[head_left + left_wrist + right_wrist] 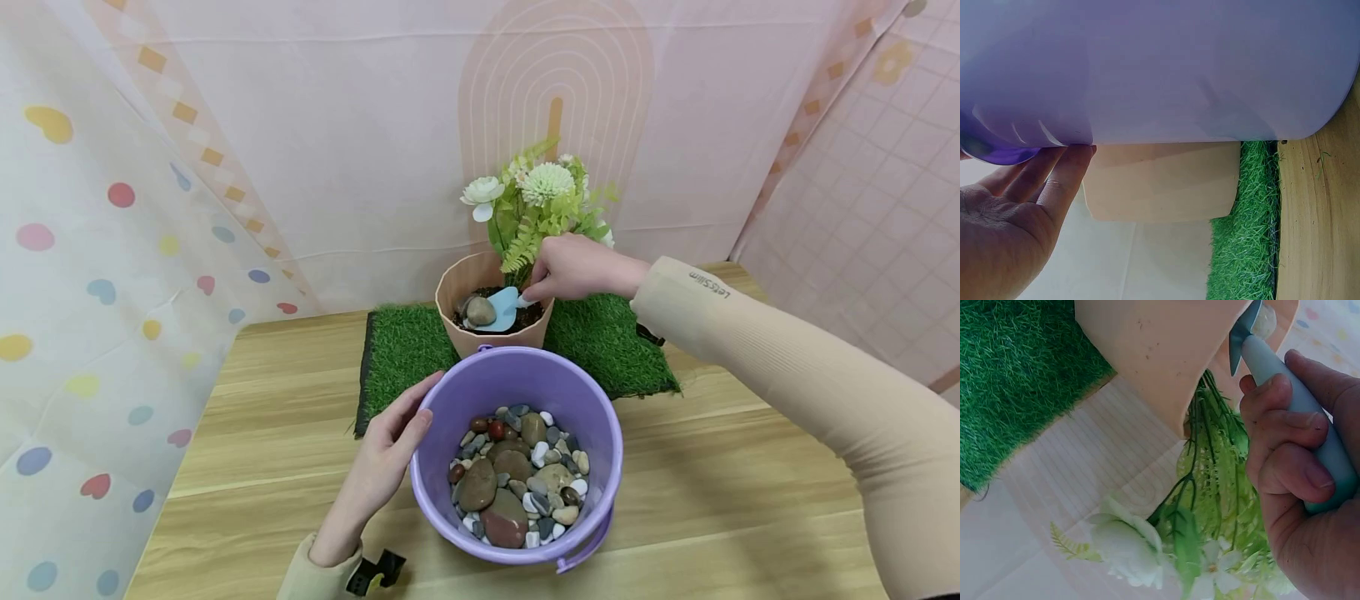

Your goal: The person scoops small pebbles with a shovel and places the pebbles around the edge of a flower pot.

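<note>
My right hand [577, 265] grips the handle of a light blue trowel [501, 312], fingers curled around it in the right wrist view. The trowel's blade lies inside a peach flowerpot [487, 343], over dark soil. A brown stone [481, 312] sits at the blade's far end, with another stone partly hidden behind it. White flowers [547, 183] and green leaves rise from the pot. My left hand [386, 454] rests against the side of a purple bucket [517, 367], thumb at the rim, straight fingers touching the outer wall in the left wrist view.
Several pebbles and larger stones [477, 485] cover the bucket's bottom. The bucket's handle [588, 550] hangs at the near right. An artificial grass mat [405, 350] lies under the pot on the wooden table [255, 450]. Patterned cloth [360, 158] hangs behind.
</note>
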The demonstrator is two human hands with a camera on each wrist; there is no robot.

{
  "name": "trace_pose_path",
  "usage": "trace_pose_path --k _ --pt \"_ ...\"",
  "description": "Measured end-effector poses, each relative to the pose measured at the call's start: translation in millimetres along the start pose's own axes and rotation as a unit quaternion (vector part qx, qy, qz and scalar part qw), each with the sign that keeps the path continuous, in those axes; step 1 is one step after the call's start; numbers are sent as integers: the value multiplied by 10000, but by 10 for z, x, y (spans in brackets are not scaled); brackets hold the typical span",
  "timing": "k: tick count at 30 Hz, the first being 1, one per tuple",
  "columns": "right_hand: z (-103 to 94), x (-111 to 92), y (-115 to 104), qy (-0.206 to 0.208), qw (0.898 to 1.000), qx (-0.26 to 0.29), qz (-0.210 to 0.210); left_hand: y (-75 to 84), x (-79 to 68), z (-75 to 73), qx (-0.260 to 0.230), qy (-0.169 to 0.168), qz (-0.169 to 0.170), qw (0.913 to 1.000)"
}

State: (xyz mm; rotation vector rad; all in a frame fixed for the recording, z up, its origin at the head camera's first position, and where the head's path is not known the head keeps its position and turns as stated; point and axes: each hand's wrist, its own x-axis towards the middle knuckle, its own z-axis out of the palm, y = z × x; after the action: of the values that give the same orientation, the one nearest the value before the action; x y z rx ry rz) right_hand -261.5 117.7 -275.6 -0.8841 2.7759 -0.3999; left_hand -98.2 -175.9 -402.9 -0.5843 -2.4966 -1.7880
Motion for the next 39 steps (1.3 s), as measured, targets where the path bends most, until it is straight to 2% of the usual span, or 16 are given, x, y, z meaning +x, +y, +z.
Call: trace_pose_path --k 5,9,16,20,27,39 --pt "-36 45 -97 -46 9997 -236 -74 5 6 3 37 2 15 10000" --pt "-68 71 -176 -68 9975 -687 -139 11 12 10 42 -11 -1 10000" --pt "-92 103 -216 82 9843 -1763 -90 -30 25 3 105 -45 -67 9999" --pt "-152 65 -232 221 9792 -2019 5 -42 26 -5 134 -42 -117 9998" --pt "-269 -107 -292 337 9810 -1909 76 -34 21 -11 58 -19 -84 9999" --pt "-303 -542 -257 684 9866 -1450 -312 -42 10 -36 61 -38 -131 9999"
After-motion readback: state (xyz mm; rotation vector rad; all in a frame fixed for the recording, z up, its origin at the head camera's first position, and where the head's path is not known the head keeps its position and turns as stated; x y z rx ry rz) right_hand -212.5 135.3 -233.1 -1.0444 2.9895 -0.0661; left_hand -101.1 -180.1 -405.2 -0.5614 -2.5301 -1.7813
